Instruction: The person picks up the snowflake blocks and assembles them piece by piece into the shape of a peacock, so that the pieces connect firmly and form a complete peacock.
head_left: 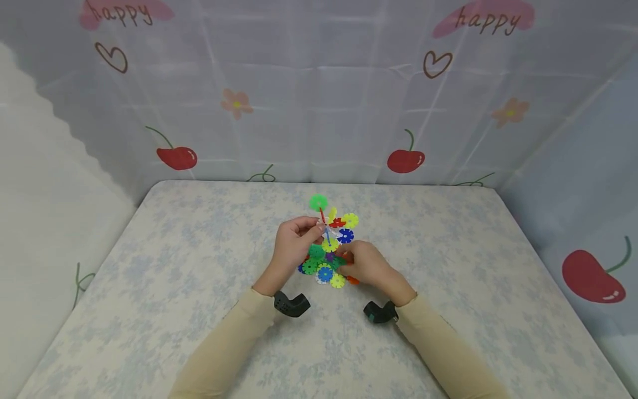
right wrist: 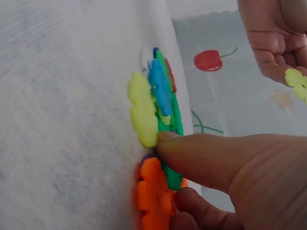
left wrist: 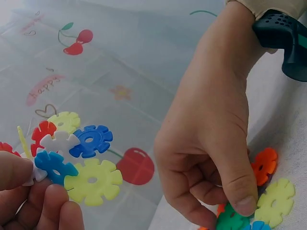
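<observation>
My left hand (head_left: 294,244) pinches a cluster of interlocked notched plastic discs, held up above the table. The cluster has a light green disc (head_left: 318,202) at its top, a dark blue disc (left wrist: 91,141), a yellow disc (left wrist: 93,182) and a light blue disc (left wrist: 55,166); red and white ones sit among them. Lower and to the right, my right hand (head_left: 371,265) pinches a green disc (left wrist: 233,219) in the loose heap on the table. Around its fingertips lie an orange disc (right wrist: 154,191), a yellow disc (right wrist: 143,110) and a blue disc (right wrist: 160,86).
The heap lies on a pale floral tabletop (head_left: 199,238). Behind it hangs a white curtain (head_left: 309,111) with cherries, flowers and lettering. A dark wrist device (head_left: 291,304) sits at the left cuff and another wrist device (head_left: 380,312) at the right.
</observation>
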A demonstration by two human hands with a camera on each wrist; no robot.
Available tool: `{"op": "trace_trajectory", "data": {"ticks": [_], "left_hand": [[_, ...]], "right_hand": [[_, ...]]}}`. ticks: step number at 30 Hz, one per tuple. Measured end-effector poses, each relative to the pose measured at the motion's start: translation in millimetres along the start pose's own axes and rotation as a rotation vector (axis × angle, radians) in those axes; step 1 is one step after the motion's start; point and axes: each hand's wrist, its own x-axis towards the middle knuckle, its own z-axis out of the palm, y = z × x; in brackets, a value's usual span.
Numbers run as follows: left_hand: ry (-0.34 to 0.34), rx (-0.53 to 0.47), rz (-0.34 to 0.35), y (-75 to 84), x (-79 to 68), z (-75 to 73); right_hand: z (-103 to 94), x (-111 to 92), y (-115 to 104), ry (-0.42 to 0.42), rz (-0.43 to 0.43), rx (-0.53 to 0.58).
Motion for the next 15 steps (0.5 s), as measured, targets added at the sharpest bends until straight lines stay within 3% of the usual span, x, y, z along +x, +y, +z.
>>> {"op": "trace_trajectory", "data": {"ticks": [4, 8, 11, 15], "left_hand": [[-0.014, 0.034, 0.012, -1.4, -0.7, 0.1], [-0.032, 0.092, 0.065, -3.9, -1.2, 0.2], [-0.061, 0.14, 0.107, -5.0, -1.1, 0.8], [-0.099, 0.201, 0.144, -6.2, -0.6, 2.4]], "right_hand": [[-6.6, 0, 3, -0.056, 0.047, 0.069], [-21.8, -2, 10, -0.076, 0.038, 0.158], [-38.2, -6, 15, 0.004, 0.024, 0.249], [-58.6, -12, 19, 0.197, 0.017, 0.394]]}}
